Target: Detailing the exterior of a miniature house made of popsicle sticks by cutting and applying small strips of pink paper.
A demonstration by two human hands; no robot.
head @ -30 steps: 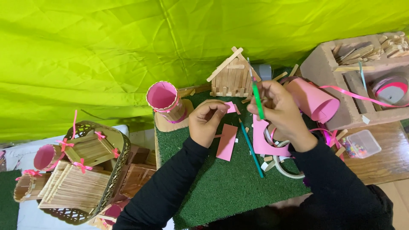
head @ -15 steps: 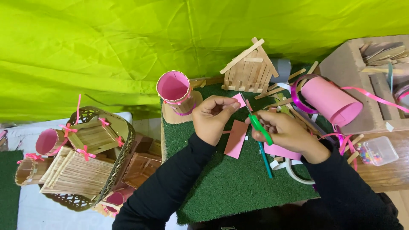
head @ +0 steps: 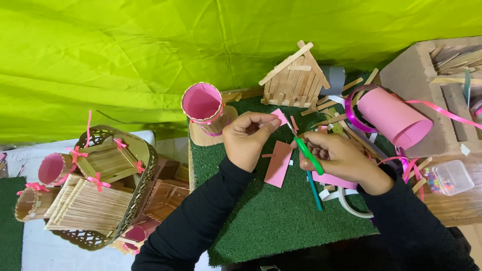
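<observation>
My left hand (head: 248, 138) pinches a small pink paper piece (head: 279, 116) between thumb and fingertips above a green turf mat (head: 271, 211). Green-handled scissors (head: 305, 150) sit in my right hand (head: 339, 158), with the blades pointing up toward that small piece. A longer pink paper strip (head: 278, 164) lies on the mat between my hands. More pink paper (head: 329, 179) shows under my right hand. A teal stick (head: 315, 191) lies on the mat beside it.
A craft-stick house (head: 296, 75) and a pink-lined stick cup (head: 203, 105) stand at the mat's far edge. A pink paper tube (head: 394, 118), loose sticks and ribbon lie right, by a cardboard box (head: 416, 80). A basket (head: 100, 185) of stick crafts sits left.
My right hand has turned the scissors from upright to angled, blades now at the small pink piece in my left hand. The view has shifted, so the objects sit lower in it.
</observation>
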